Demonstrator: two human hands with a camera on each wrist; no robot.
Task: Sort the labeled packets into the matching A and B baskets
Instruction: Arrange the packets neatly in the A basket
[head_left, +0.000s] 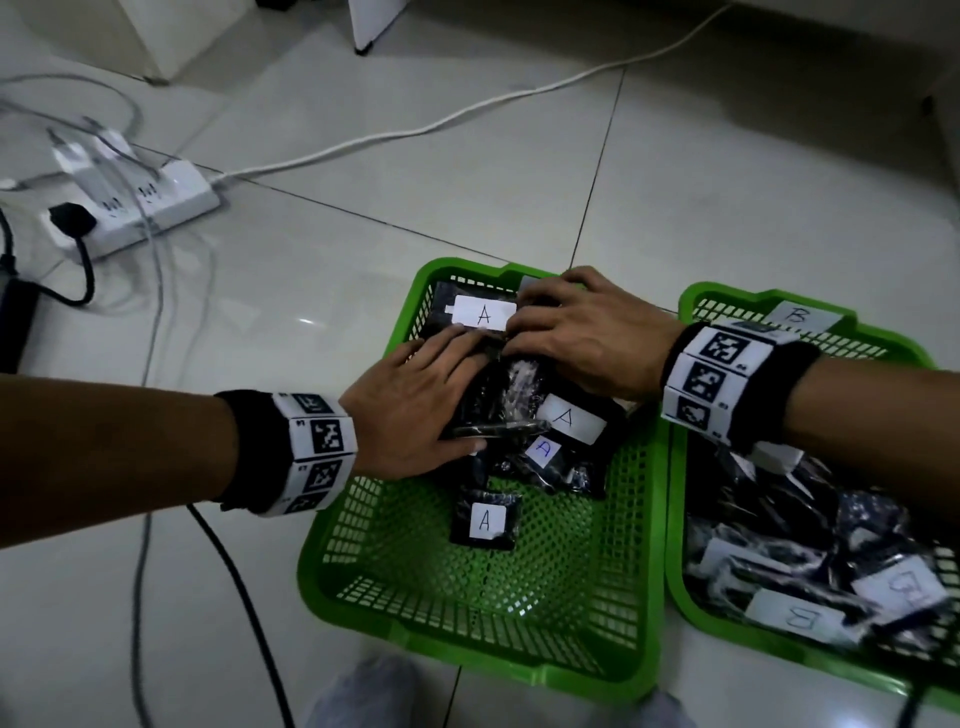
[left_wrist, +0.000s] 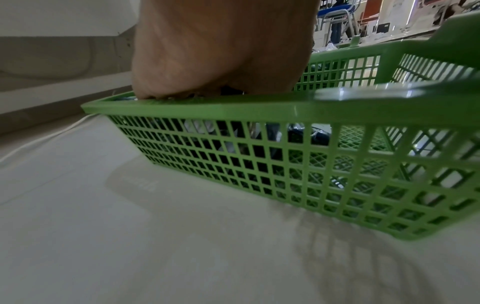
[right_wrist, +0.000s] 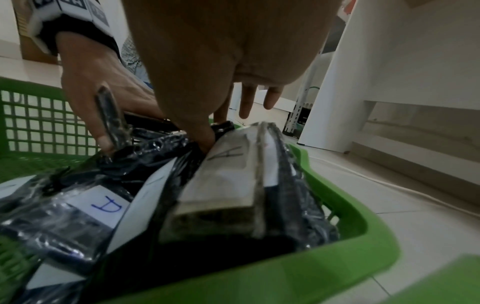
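Packets in glossy black plastic wrap with white paper labels marked A (head_left: 519, 410) are heaped at the far end of the green plastic mesh basket on the left (head_left: 467, 597), and both hands are down on that heap right now. Left hand (head_left: 415, 410) lies flat over the near-left side of the pile, fingers straight and close together along the top, thumb tucked against the edge of a wrapped packet; from the left wrist view only the heel of the hand (left_wrist: 221, 51) shows above the basket rim (left_wrist: 233, 107), so the fingertips are hidden there. Right hand (head_left: 587, 338) covers the far side of the pile, fingers bent down onto the wrapping just beside the long white A label (head_left: 483, 314); the right wrist view shows its thumb (right_wrist: 197, 131) pushed in between packets next to that label (right_wrist: 228, 156), other fingers loose behind. One small A packet (head_left: 485, 518) lies alone nearer the person on the basket floor. Touching on the right sits a second green basket (head_left: 691, 571) holding black packets labelled B (head_left: 800, 616). Beyond, on the pale tiled floor (head_left: 415, 182), a white power strip (head_left: 140, 202) and a white cable (head_left: 467, 111).
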